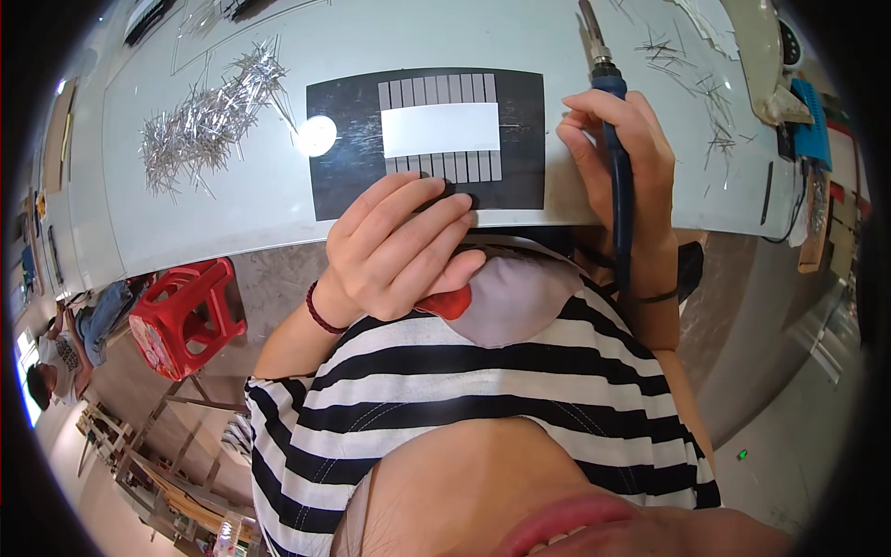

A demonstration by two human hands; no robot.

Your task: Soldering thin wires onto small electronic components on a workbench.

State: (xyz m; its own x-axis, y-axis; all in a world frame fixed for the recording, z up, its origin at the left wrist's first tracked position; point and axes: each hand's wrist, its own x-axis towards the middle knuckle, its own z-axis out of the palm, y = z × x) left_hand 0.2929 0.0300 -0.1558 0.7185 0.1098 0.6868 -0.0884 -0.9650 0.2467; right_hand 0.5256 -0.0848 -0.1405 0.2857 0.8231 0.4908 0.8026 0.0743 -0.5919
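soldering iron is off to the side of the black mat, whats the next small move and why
Probably bring the soldering iron in the right hand leftward, tip onto the grey strips on the black mat. The tip points away, past the mat's right edge, while the left hand already rests on the mat's near edge.

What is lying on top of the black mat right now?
On the black mat lies a white rectangular panel with grey strips sticking out above and below. The left hand covers the mat's lower edge, hiding whatever is beneath its fingers.
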